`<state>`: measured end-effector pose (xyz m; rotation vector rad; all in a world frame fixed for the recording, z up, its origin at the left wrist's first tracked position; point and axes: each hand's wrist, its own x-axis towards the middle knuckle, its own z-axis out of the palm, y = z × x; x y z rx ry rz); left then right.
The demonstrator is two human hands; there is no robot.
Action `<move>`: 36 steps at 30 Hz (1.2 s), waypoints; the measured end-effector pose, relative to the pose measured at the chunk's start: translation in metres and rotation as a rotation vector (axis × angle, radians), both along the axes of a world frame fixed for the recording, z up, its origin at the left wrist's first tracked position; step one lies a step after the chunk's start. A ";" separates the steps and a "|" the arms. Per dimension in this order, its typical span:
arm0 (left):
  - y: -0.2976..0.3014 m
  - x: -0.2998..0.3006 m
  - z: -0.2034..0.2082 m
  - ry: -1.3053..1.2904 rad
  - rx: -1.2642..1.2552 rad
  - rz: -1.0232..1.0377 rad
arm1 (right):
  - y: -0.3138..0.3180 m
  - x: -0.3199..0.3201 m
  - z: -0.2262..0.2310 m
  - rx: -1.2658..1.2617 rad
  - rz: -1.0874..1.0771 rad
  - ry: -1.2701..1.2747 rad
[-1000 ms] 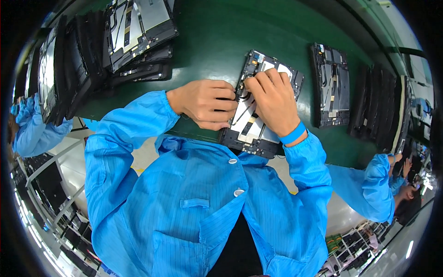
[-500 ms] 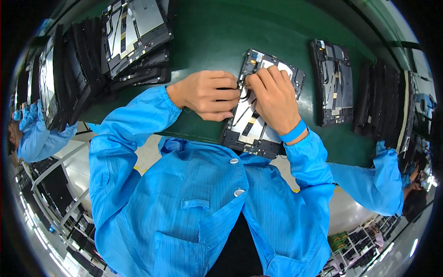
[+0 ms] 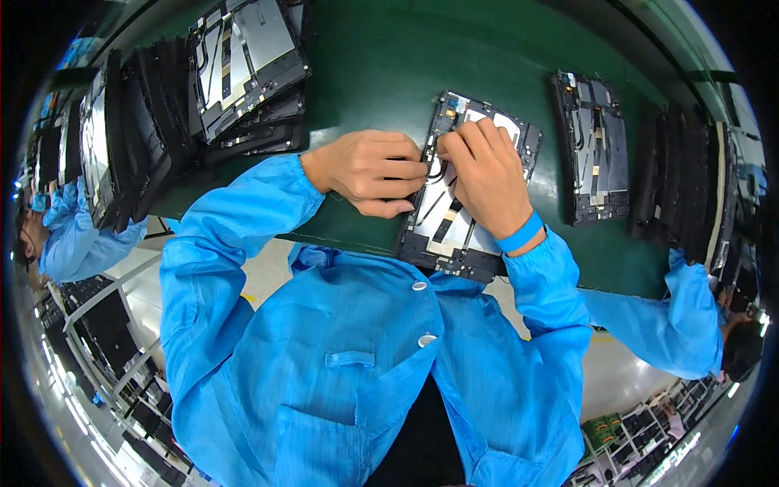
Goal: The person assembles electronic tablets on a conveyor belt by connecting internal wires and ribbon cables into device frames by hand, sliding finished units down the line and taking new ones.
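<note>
An opened tablet, its silver battery area and thin ribbon cables exposed, lies slightly slanted on the table in front of me. My left hand is curled against its left edge, fingertips on the frame. Over the upper part, my right hand, with a blue wrist strap, has thumb and index finger pinched together low over the left side. A short black cable curves just below that pinch. What sits between those fingertips is hidden.
On the green tabletop, opened tablets lie stacked at the left, beside a row of black trays. Another opened tablet lies at the right, near more upright black trays. Blue-sleeved people sit on both sides.
The whole view has shifted slightly to the right and down. Both hands keep nearly the same place on the tablet, with only small finger movement.
</note>
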<state>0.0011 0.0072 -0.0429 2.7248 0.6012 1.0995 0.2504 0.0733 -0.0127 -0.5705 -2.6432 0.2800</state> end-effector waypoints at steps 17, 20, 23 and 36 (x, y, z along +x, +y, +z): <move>0.000 -0.005 0.004 0.092 0.044 0.048 | 0.011 -0.005 -0.006 -0.250 -0.031 0.319; -0.001 -0.004 0.004 0.086 0.047 0.041 | 0.011 -0.006 -0.006 -0.266 -0.036 0.342; 0.000 -0.003 0.004 0.087 0.045 0.043 | 0.012 -0.006 -0.007 -0.274 -0.047 0.358; 0.016 -0.001 0.002 0.112 0.137 0.157 | 0.016 -0.010 0.005 -0.654 -0.203 0.378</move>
